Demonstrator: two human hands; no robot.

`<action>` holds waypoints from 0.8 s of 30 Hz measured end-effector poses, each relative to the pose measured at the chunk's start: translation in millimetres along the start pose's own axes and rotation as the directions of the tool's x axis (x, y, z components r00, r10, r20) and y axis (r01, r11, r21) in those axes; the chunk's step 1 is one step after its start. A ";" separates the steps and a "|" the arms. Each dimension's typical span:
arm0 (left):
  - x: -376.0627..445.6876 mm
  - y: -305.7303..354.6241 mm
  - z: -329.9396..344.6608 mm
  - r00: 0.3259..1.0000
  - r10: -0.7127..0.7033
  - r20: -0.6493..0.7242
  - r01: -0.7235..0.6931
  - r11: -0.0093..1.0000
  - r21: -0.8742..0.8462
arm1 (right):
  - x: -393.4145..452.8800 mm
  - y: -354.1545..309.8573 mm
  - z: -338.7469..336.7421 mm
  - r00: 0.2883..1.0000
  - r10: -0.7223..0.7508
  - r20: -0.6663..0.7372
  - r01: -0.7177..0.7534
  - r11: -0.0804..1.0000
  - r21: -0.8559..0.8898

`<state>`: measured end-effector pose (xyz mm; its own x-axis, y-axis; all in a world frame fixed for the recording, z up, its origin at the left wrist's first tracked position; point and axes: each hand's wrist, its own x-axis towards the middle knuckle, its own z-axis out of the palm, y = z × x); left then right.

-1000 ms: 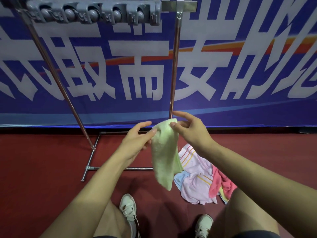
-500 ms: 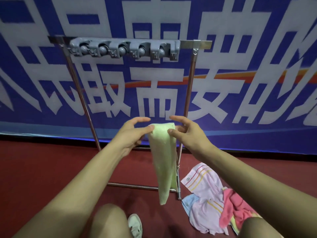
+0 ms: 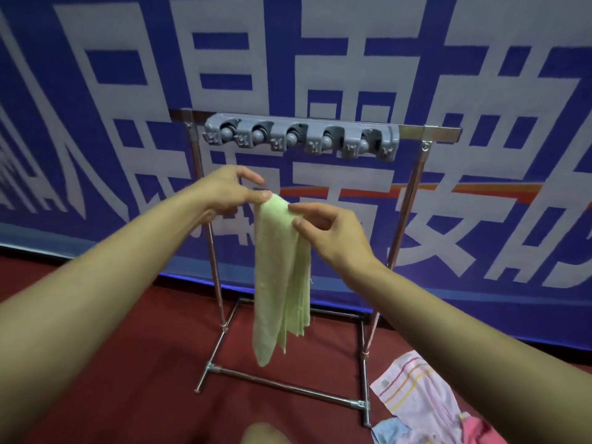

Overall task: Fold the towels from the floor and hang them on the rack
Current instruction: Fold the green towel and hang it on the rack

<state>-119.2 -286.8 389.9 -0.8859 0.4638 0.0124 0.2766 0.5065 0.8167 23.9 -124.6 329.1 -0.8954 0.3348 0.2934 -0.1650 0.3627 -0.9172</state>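
Note:
A folded pale green towel (image 3: 282, 283) hangs in a long narrow strip in front of the metal rack (image 3: 413, 200). My left hand (image 3: 230, 190) pinches its top left corner between thumb and fingers. From the right, my right hand (image 3: 333, 232) pinches the same top edge. The towel's top sits below the grey clip bar (image 3: 301, 139) mounted on the rack's top rail, apart from it. Several other towels (image 3: 419, 398), pink, striped and light blue, lie in a heap on the floor at the lower right.
A blue banner (image 3: 480, 91) with large white characters covers the wall behind the rack. The floor is dark red carpet (image 3: 128, 379). The rack's base tubes (image 3: 282, 384) lie on the floor under the hanging towel. My knee (image 3: 266, 434) shows at the bottom edge.
Both hands have lifted the green towel higher toward the clip bar. The view has tilted up, so the rack's top now sits mid-frame and the towel heap has slid to the lower right.

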 end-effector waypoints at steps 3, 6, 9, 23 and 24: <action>18.8 3.9 -44.3 0.998 0.059 -0.002 -0.058 0.993 0.101 | 23.9 -20.8 30.4 0.997 -0.027 0.068 0.023 0.998 0.058; 39.2 6.1 -86.8 0.993 0.118 0.022 -0.120 0.974 0.189 | 51.2 -37.8 60.9 0.993 -0.075 0.093 0.070 0.996 0.059; 59.6 9.2 -123.1 0.991 0.126 0.044 -0.133 0.959 0.250 | 76.4 -50.7 85.3 0.988 -0.089 0.124 0.074 0.990 0.120; 147.9 -13.7 -174.2 0.978 0.206 0.035 -0.207 0.934 0.291 | 154.1 -60.5 156.2 0.964 -0.126 0.233 0.121 0.992 0.035; 151.9 -17.1 -174.3 0.977 0.212 0.036 -0.214 0.933 0.288 | 157.0 -59.7 158.9 0.965 -0.117 0.234 0.115 0.993 0.024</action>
<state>-323.4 -351.7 478.4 -0.7929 0.5866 0.1648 0.5548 0.5833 0.5932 -172.5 -231.9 387.1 -0.9415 0.0774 0.3279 -0.2768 0.3774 -0.8837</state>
